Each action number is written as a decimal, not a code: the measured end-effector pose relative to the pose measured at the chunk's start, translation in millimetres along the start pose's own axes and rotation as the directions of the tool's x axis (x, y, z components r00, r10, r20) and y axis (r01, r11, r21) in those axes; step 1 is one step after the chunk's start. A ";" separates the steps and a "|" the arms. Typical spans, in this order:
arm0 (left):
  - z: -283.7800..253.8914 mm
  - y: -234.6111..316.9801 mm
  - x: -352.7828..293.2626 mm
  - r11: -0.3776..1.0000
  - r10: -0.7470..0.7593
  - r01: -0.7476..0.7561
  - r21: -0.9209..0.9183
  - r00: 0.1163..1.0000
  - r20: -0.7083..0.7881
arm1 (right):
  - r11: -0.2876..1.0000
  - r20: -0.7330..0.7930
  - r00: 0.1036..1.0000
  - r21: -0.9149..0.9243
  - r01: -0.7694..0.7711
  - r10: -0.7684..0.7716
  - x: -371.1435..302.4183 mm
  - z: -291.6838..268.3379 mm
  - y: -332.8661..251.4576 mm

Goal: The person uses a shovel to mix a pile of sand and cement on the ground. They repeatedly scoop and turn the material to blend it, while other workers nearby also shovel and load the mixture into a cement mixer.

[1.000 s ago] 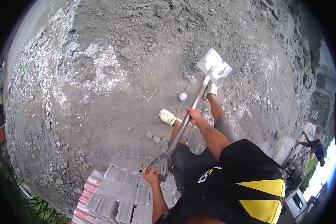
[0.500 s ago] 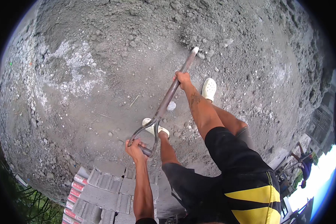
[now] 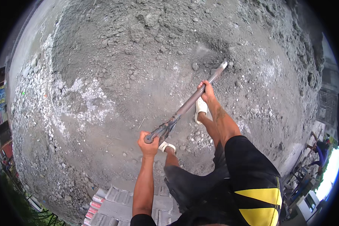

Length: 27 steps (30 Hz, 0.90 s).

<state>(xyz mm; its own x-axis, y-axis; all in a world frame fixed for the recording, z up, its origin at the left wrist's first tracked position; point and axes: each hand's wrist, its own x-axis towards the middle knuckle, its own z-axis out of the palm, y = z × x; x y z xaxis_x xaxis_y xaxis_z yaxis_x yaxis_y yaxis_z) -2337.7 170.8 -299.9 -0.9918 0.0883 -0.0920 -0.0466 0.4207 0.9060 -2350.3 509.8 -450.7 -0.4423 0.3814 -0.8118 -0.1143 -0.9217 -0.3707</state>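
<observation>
A shovel [image 3: 192, 102] with a long brown metal shaft and a forked D-shaped handle slants from lower left to upper right. My left hand [image 3: 148, 144] is closed round the grip at the handle's end. Further up the shaft, my right hand [image 3: 207, 91] is wrapped round it near the pale, worn lower end. Beyond that end lies a heap of loose grey sand and gravel [image 3: 211, 51]; the blade is mostly hidden there, and I cannot tell how deep it sits. The handle is seen nearly edge-on.
My feet in white clogs [image 3: 202, 109] stand on dusty grey ground, below the shaft. Stacked grey concrete blocks [image 3: 118, 207] are at the lower left, close to my left arm. White powdery patches [image 3: 83, 100] and stones [image 3: 34, 69] lie left. Another person [image 3: 321, 150] is far right.
The shovel has turned about its shaft and shifted right at its far end. My left hand has moved up slightly and right; my right hand has gone right and down.
</observation>
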 end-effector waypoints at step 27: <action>-314.0 -19.3 -210.8 0.550 -0.776 0.808 -0.211 0.401 -0.487 | 0.744 -0.280 0.802 -0.305 -0.595 0.527 -217.4 -94.7 408.7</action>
<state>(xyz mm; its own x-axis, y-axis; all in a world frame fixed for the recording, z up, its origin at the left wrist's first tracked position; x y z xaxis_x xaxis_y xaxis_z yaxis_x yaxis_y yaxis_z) -2165.0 -139.4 -168.2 -0.4193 -0.7305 -0.5390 -0.8521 0.1118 0.5113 -2216.7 57.0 -468.4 -0.1658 -0.1597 -0.9731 0.4491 -0.8908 0.0696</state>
